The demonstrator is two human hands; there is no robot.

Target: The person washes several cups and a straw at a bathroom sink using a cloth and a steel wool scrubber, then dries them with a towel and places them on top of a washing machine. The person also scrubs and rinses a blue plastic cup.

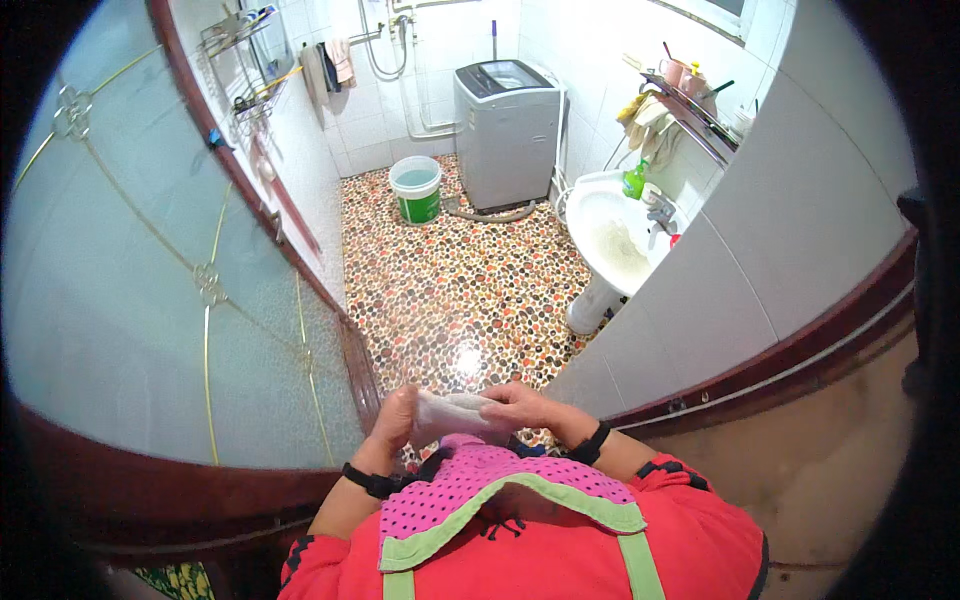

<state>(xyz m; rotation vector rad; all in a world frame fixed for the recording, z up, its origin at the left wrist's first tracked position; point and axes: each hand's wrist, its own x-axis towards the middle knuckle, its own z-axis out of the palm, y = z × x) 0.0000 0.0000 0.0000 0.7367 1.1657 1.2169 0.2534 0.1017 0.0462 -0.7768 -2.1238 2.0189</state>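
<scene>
A folded whitish cloth [450,412] is stretched between my two hands, just in front of my pink dotted apron [470,482]. My left hand [399,415] is closed on the cloth's left end. At the other end, my right hand [522,406] grips its upper edge, with the fingers lying over the fabric. The apron hides part of the cloth's lower side.
I stand at a bathroom doorway, a frosted glass door [150,270] on the left. Inside are a green-and-white bucket [417,205] of water, a grey washing machine [510,140], a pedestal sink [590,215] and a loaded wall shelf [690,115]. A grey hose [490,215] crosses the pebble-patterned floor [450,290].
</scene>
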